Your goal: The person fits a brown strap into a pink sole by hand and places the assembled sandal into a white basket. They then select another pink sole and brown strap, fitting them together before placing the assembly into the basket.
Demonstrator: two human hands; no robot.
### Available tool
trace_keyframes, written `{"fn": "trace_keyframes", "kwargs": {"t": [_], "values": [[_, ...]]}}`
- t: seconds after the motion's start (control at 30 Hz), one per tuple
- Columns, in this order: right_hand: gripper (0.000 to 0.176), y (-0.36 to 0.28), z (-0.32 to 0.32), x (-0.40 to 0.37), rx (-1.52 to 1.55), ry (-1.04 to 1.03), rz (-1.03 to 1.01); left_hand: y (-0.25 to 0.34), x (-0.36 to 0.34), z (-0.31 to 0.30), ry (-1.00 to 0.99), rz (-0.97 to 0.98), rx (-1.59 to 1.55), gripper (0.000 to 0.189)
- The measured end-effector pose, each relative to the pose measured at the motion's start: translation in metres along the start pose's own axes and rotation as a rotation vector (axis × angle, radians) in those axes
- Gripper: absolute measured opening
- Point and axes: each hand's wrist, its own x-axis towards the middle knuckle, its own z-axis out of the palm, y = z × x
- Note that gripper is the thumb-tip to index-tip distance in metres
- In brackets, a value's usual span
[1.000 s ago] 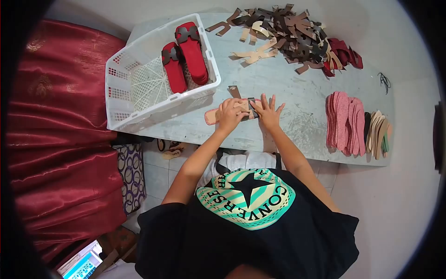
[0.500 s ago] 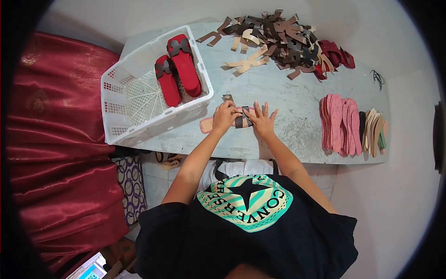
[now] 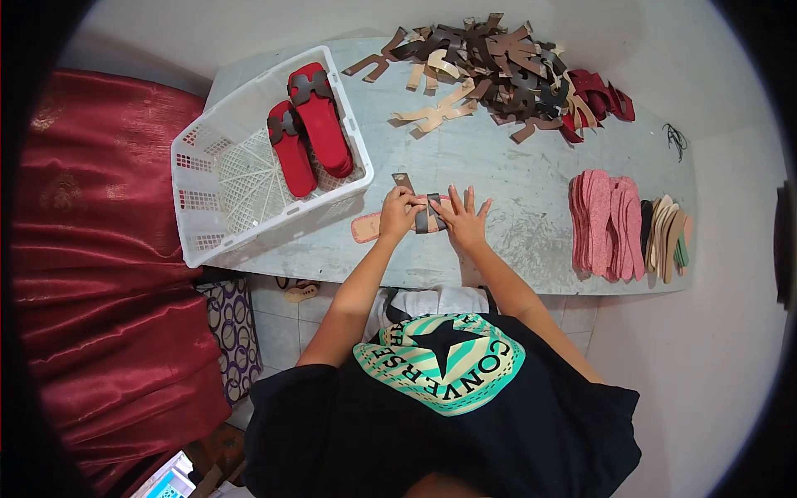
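A tan sandal insole with pinkish edging (image 3: 365, 229) lies lengthwise on the table in front of me. Across its right part sits a dark brown strap (image 3: 423, 222), one end of which sticks out beyond the insole's far edge. The bent fingers of my left hand (image 3: 400, 216) pinch at the strap, partly hiding the middle of the insole. With its fingers spread, my right hand (image 3: 466, 222) rests at the insole's right end, its thumb pressing on the strap.
A white plastic crate (image 3: 187, 224) holding red sandals (image 3: 320, 124) stands at left. At the back lies a heap of brown, beige and black straps (image 3: 515, 70) beside red ones (image 3: 589, 95). Pink soles (image 3: 594, 224) and other-coloured soles (image 3: 664, 232) stand in rows at right.
The view has shifted slightly, so the crate and insole appear a little further left. Both hands stay at the strap, with only small finger movements.
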Motion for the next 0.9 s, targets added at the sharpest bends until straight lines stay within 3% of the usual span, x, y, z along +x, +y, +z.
{"fn": "trace_keyframes", "kwargs": {"t": [0.3,0.37,0.5,0.77,0.9], "values": [[0.043,0.003,0.002,0.001,0.029,0.028,-0.031,-0.004,0.0,0.002,0.071,0.038,0.025,0.021],[0.043,0.004,0.002,0.001,0.027,0.031,-0.039,0.001,0.004,-0.002,0.025,-0.045,0.029,0.023],[0.044,0.004,0.002,0.001,0.033,0.056,-0.049,0.0,0.008,-0.006,-0.008,-0.005,0.128,0.024],[0.047,0.01,0.001,0.002,0.059,0.219,-0.33,0.0,0.02,-0.011,-0.184,-0.067,0.264,0.025],[0.045,0.013,0.006,0.002,0.116,0.258,-0.353,-0.004,0.022,-0.011,-0.219,-0.121,0.255,0.027]]}}
